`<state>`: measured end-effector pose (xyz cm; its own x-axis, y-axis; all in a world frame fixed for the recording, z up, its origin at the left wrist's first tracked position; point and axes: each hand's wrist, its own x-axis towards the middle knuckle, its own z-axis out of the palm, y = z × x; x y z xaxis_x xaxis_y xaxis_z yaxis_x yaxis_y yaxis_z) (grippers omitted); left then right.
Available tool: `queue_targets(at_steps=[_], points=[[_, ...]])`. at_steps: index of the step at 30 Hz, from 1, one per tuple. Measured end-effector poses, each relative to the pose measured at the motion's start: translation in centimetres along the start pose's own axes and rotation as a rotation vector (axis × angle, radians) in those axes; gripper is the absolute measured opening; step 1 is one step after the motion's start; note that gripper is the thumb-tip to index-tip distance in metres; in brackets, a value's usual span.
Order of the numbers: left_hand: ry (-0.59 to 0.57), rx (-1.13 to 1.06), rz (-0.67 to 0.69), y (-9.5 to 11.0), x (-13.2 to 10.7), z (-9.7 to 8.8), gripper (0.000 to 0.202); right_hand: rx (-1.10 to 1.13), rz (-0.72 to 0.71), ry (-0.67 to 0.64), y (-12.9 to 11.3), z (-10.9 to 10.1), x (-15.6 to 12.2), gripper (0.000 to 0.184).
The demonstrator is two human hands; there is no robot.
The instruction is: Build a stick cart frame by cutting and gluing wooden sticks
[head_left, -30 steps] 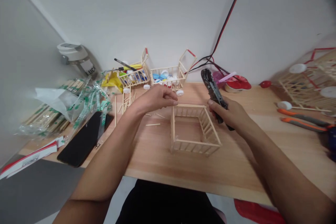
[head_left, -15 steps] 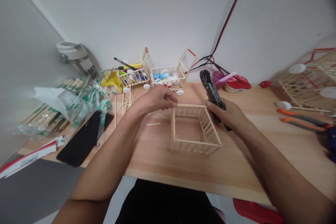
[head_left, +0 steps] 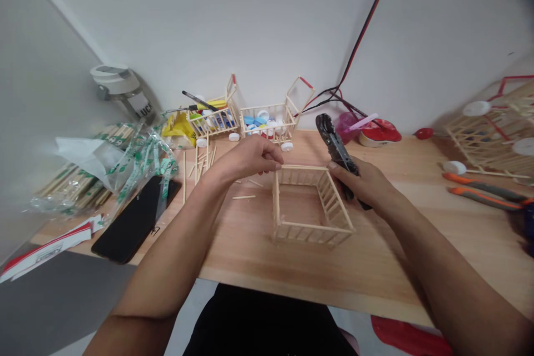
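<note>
A rectangular wooden stick frame [head_left: 312, 228], with short upright bars along its sides, stands on the table in front of me. My left hand [head_left: 259, 157] is at its far left corner, thumb and fingers closed on the end of the back rail. Whether a separate thin stick lies along that rail is hard to make out. My right hand [head_left: 364, 179] grips black pliers [head_left: 334, 142], their scuffed head pointing up and away. The right thumb tip is by the far right corner of the frame.
Loose sticks [head_left: 244, 197] lie left of the frame. Behind stand two small stick carts [head_left: 267, 122] holding bottle caps. Bagged sticks [head_left: 79, 178], a phone [head_left: 129, 222] and a bottle [head_left: 120, 89] are left. Orange-handled pliers [head_left: 484, 192] and a larger stick cart [head_left: 492, 133] are right.
The view has shifted very slightly. Both hands, the pliers and the stick frame keep nearly the same places; the pliers' head has tipped a little to the left.
</note>
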<state>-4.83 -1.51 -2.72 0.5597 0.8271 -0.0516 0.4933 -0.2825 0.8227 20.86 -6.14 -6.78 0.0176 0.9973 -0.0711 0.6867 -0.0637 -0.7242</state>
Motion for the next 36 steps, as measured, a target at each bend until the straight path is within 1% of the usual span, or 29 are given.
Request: queue_targets(at_steps=[7,11,16,20,24,31,36], points=[[-0.002,0.005,0.016,-0.05,-0.05,0.10,0.016,-0.015,-0.008,0.016,0.61,0.05,0.20,0.041],[-0.005,-0.024,-0.017,0.17,-0.20,-0.08,0.017,-0.028,0.011,0.006,0.66,0.00,0.13,0.043],[0.039,-0.036,-0.040,0.50,-0.55,-0.59,0.018,0.015,0.052,0.013,0.48,0.09,-0.08,0.045],[0.028,0.002,0.000,0.34,-0.58,-0.68,0.015,0.028,0.053,0.007,0.45,0.14,-0.11,0.046],[0.004,0.048,0.030,0.33,-0.59,-0.62,0.012,0.014,0.046,0.028,0.38,0.10,-0.06,0.043],[0.002,0.048,-0.034,0.67,-0.45,-0.32,0.010,-0.016,0.023,0.014,0.50,0.09,0.06,0.042],[0.004,0.040,-0.030,0.55,-0.29,-0.14,0.010,-0.006,0.012,0.015,0.51,0.11,0.12,0.041]])
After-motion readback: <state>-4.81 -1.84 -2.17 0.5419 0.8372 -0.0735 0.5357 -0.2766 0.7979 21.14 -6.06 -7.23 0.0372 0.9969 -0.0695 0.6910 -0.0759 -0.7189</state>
